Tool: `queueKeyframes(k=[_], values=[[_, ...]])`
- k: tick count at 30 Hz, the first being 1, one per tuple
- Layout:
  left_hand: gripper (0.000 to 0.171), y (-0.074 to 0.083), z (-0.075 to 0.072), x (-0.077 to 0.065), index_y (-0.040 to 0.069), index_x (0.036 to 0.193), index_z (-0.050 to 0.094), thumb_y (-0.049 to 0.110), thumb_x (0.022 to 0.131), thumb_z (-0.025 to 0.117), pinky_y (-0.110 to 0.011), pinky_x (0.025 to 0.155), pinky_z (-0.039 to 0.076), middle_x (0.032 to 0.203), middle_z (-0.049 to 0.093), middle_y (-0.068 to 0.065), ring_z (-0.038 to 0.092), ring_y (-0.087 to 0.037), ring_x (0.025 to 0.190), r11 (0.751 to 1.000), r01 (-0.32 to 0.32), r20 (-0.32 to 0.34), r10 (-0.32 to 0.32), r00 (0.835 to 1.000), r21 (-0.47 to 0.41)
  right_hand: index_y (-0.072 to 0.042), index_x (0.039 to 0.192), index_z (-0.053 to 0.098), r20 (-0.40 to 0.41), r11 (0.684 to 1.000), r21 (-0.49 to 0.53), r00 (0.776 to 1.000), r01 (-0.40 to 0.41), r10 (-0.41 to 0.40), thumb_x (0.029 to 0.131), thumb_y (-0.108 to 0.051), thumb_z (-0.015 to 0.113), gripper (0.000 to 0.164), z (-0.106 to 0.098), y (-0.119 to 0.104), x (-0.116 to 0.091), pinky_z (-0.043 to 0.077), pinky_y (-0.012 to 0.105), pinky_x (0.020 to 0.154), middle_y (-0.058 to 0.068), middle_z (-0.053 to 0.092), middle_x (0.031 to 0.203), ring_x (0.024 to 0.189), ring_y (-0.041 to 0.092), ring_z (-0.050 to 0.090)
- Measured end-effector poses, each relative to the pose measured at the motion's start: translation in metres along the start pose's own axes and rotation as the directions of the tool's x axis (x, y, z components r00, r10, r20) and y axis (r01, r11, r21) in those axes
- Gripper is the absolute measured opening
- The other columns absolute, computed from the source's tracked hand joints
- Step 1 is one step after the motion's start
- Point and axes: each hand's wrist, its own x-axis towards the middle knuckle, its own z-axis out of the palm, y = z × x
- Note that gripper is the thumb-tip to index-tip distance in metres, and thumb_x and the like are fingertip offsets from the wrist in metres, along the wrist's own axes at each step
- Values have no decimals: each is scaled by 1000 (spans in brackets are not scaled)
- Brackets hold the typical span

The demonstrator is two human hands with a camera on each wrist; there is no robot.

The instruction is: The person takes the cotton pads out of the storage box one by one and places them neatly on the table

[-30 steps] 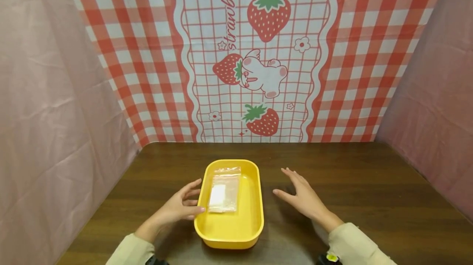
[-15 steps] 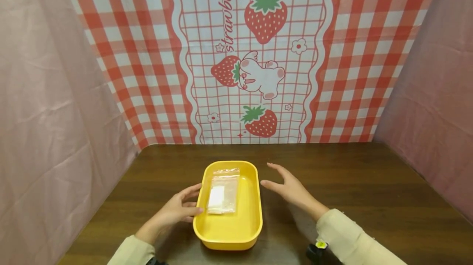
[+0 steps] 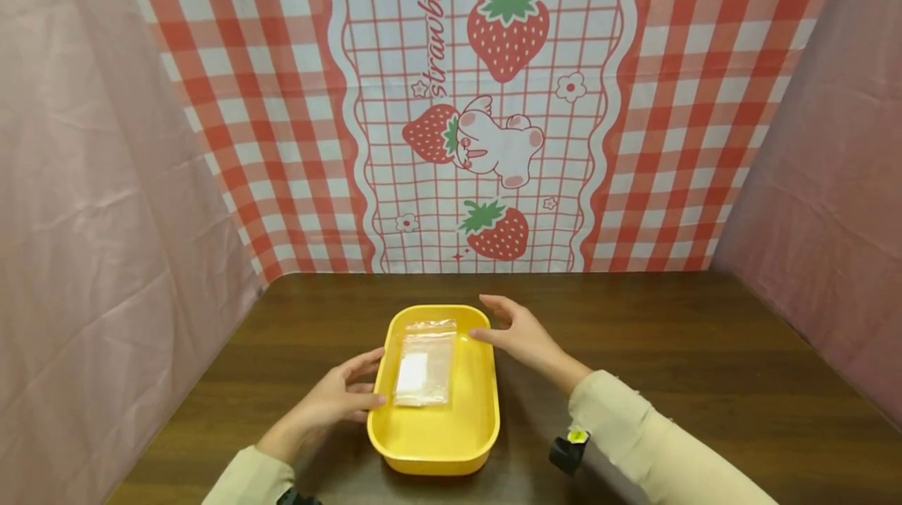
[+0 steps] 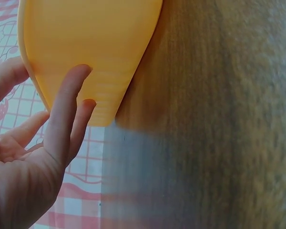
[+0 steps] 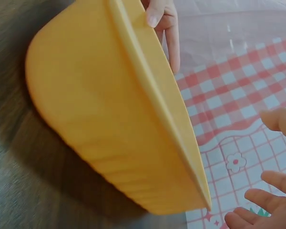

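A yellow plastic tray (image 3: 458, 419) with rounded corners stands on the table. Inside it lies a clear zip bag (image 3: 426, 364) with a white label patch, near the left wall; whether it is one bag or a stack I cannot tell. My left hand (image 3: 338, 399) holds the tray's left side, thumb over the rim and fingers spread along the outer wall (image 4: 90, 43). Over the far right corner hovers my right hand (image 3: 524, 337), its fingers parted and nothing in them; in the right wrist view its fingers (image 5: 276, 181) are apart from the tray.
The dark wooden table (image 3: 669, 348) extends to both sides of the tray. A red checked strawberry cloth (image 3: 493, 137) hangs behind its back edge. Pink fabric (image 3: 106, 176) walls off the left side, and more stands at the right.
My right hand has moved left from beside the tray to above its far right corner. The left hand, tray and bag have stayed in place.
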Motion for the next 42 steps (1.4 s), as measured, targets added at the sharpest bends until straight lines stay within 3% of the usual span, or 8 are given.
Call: queueKeyframes(k=[7,16,22,27,33,42], values=[[77,1,1,0,-1,145,25,3,82,69,-44,72,53,137,34,-30,54,-35,109,1000,6,0,-6,1000,0,-2,133,49,37,998,60,999,0,-2,80,-20,74,61,10,-8,14,36,49,99,16,47,135,122,37,42],[78,0,1,0,-2,145,24,1,80,69,-44,72,53,137,33,-31,54,-34,109,1000,3,-7,-3,1000,-6,-1,128,54,25,981,182,998,-66,62,79,-16,74,55,29,-16,31,38,44,98,18,51,130,120,37,45],[79,0,0,0,-2,145,24,3,80,70,-44,73,53,137,32,-31,54,-35,108,1000,3,-3,-3,1000,-8,-3,122,59,34,967,223,992,-123,118,77,-16,76,49,47,-22,40,44,39,92,14,58,121,111,29,53],[78,1,0,0,-2,145,24,3,81,70,-45,73,53,138,32,-31,53,-35,109,1000,7,-2,-7,1000,-11,-3,119,61,68,970,194,988,-147,136,77,-16,76,46,60,-20,46,47,36,87,14,62,114,103,24,56],[78,1,-1,0,-2,145,23,2,81,69,-45,73,53,138,31,-31,53,-35,109,1000,8,3,-8,1000,-11,4,120,58,199,983,119,973,-141,115,77,-15,76,50,73,-11,48,48,32,85,15,63,109,98,22,59],[77,1,-2,0,-2,145,24,2,82,68,-43,72,53,138,33,-30,54,-35,109,1000,-1,4,1,1000,-1,-2,121,59,414,984,-111,894,-138,172,72,-19,81,57,80,-1,45,40,39,95,11,60,117,105,23,54]])
